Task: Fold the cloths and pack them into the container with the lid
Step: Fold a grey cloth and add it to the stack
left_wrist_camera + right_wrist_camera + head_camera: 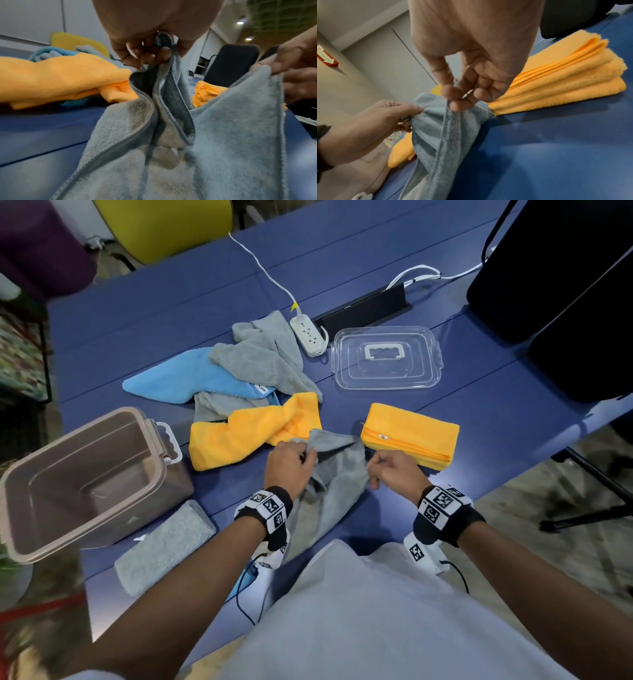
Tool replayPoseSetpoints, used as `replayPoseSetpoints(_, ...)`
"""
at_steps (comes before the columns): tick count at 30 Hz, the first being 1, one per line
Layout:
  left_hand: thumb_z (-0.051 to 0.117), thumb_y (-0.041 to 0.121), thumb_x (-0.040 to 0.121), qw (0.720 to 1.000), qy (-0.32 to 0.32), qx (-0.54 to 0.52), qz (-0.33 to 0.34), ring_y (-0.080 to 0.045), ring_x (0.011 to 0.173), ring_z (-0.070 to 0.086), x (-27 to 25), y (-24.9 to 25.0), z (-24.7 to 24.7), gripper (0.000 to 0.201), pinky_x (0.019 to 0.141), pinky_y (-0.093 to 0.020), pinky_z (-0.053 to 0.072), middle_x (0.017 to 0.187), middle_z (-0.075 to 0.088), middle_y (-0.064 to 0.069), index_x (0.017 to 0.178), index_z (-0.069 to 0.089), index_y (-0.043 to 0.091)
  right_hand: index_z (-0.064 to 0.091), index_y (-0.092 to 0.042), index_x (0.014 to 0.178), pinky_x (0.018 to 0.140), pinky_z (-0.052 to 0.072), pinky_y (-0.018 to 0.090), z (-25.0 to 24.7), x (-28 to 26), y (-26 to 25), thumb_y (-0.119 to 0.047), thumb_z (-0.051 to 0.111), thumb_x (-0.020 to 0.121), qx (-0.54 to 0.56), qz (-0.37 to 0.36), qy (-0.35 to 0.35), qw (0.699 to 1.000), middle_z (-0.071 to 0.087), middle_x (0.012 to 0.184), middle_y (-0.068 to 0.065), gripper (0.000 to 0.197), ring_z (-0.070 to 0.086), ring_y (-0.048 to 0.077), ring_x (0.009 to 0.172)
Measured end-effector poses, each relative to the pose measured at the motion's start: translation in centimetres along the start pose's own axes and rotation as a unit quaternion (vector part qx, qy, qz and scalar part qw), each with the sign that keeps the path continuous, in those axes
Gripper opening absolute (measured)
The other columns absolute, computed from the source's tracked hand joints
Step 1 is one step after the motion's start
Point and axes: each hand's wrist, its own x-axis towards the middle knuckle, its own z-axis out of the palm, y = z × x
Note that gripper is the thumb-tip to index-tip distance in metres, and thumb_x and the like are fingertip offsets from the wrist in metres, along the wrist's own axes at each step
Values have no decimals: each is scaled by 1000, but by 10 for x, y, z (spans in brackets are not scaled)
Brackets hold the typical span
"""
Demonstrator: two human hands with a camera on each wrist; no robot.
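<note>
I see my left hand (289, 462) and right hand (394, 470) each pinching a top corner of the grey cloth (334, 487), which hangs over the blue tabletop (479, 412); beyond, a yellow chair (164, 224).

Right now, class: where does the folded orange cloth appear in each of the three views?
Head: folded orange cloth right of centre, beyond the right hand.
Left wrist: a small orange patch right of centre, behind the grey cloth.
Right wrist: upper right, layers stacked.
Shared landmark: the grey cloth, held by both hands.
</note>
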Motion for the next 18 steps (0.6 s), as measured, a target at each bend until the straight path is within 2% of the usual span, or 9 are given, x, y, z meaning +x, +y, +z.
replayPoseSetpoints(3, 60, 32, 90, 993, -20, 54, 101, -25, 73, 46, -5, 10, 3, 35, 64, -37, 37, 61, 42, 2, 62, 45, 17, 67, -12, 75, 68, 43, 17, 8, 2, 2, -15, 69, 81, -67, -15, 1, 998, 65, 68, -5, 6, 57, 6, 65)
replayPoseSetpoints(6, 68, 31, 83, 981, -41, 94, 165, -26, 78, 50, -12, 18, 11, 25, 68, -37, 39, 65, 51, -1, 67, 54, 16, 65, -9, 70, 61, 42, 17, 14, 5, 1, -27, 70, 85, -59, 13, 45, 997, 63, 66, -2, 24, 56, 7, 62)
replayPoseSetpoints(8, 71, 29, 79, 975, -49, 102, 191, -27, 76, 52, -16, 22, 16, 24, 67, -36, 41, 66, 53, -2, 68, 54, 17, 61, -12, 73, 56, 44, 21, 16, 3, -3, -23, 66, 89, 31, 47, 40, 998, 63, 66, 4, 21, 56, 12, 58)
replayPoseSetpoints(11, 72, 28, 76, 974, -43, 104, 198, -27, 76, 53, -20, 28, 19, 23, 66, -35, 38, 66, 54, -1, 67, 53, 17, 58, -7, 90, 50, 46, 23, 17, 0, -12, -10, 63, 91, 163, 94, 27, 982, 63, 71, 12, 6, 56, 16, 54)
replayPoseSetpoints(15, 74, 28, 73, 971, -50, 116, 202, -26, 74, 53, -25, 34, 20, 23, 64, -34, 40, 65, 56, 0, 66, 54, 18, 51, -11, 104, 47, 42, 26, 16, -2, -20, 5, 55, 89, 157, 92, 48, 982, 61, 70, 17, 22, 55, 24, 54)
replayPoseSetpoints(18, 74, 26, 71, 969, -59, 120, 207, -26, 73, 54, -26, 36, 21, 22, 62, -34, 39, 64, 57, 0, 65, 55, 18, 60, -12, 109, 49, 43, 25, 16, -4, -20, 6, 50, 87, 117, 74, 12, 990, 64, 71, 15, 30, 57, 23, 57)
